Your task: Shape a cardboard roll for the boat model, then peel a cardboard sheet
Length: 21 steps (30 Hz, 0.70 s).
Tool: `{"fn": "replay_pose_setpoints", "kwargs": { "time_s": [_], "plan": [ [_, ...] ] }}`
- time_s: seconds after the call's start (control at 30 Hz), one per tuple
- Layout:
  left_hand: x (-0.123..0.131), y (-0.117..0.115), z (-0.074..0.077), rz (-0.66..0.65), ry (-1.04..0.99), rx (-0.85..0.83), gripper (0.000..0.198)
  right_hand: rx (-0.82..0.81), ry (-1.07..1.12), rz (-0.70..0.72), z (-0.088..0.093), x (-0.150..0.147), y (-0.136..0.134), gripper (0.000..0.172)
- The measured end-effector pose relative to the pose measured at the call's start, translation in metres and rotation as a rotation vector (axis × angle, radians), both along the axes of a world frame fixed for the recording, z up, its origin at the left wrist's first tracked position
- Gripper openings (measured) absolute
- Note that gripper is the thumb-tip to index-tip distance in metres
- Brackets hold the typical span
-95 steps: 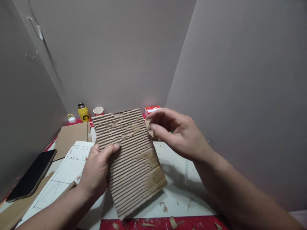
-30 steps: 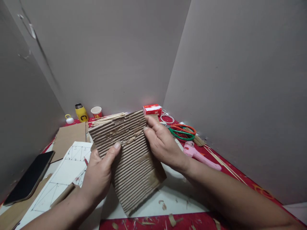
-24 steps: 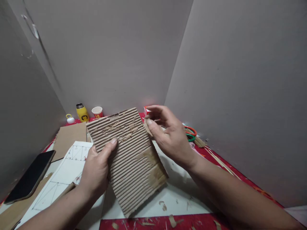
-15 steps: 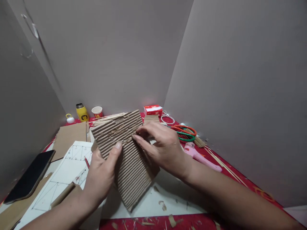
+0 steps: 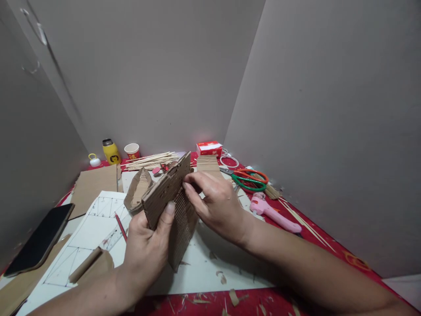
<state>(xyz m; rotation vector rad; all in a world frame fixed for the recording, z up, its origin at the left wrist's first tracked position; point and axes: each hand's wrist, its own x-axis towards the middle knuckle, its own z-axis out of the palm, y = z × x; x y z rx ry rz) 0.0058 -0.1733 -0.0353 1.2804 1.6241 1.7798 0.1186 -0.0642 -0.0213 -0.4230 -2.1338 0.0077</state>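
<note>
A corrugated cardboard sheet (image 5: 181, 219) is held up over the white paper, tilted so that its ridged face is seen at a steep angle. Its upper part looks rough and torn. My left hand (image 5: 149, 241) grips the sheet's left edge, thumb on the near face and fingers behind it. At the sheet's right side, my right hand (image 5: 217, 204) has thumb and forefinger pinched together against the ridged surface; whatever lies between the fingertips is too small to make out. A boat-shaped cardboard piece (image 5: 140, 188) rests behind my left hand.
On the left are a phone (image 5: 41, 239), a drawing (image 5: 95, 228) and a red pencil (image 5: 120, 226). Scissors (image 5: 251, 180) and a pink glue gun (image 5: 276, 213) lie right. Behind are wooden sticks (image 5: 151, 161), a paper cup (image 5: 132, 151), a yellow bottle (image 5: 111, 152) and a red box (image 5: 209, 149).
The cardboard sheet has turned and now shows a narrower face, uncovering the boat-shaped piece and more sticks behind it. Both hands stay on it.
</note>
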Motion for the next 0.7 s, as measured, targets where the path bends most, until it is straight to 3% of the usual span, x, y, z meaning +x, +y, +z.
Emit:
{"fn": "replay_pose_setpoints", "kwargs": {
  "time_s": [0.13, 0.3, 0.4, 0.5, 0.7],
  "plan": [
    [-0.003, -0.001, 0.003, 0.005, -0.13, -0.063, 0.027, -0.032, 0.028, -0.059, 0.001, 0.001, 0.017, 0.013],
    [-0.009, -0.002, 0.011, 0.008, -0.318, -0.088, 0.029, -0.146, 0.271, -0.194, 0.015, 0.013, 0.045, 0.012],
    [-0.012, -0.001, 0.021, 0.033, -0.358, -0.133, 0.021, -0.219, 0.329, -0.086, 0.025, 0.021, 0.035, 0.02],
    [-0.014, 0.0, 0.024, 0.019, -0.39, -0.094, 0.015, -0.229, 0.165, 0.085, 0.029, 0.023, 0.014, 0.017],
    [-0.017, 0.001, 0.011, -0.055, -0.384, -0.039, 0.028, -0.102, -0.082, 0.236, 0.02, 0.019, -0.003, 0.008]
  ]
}}
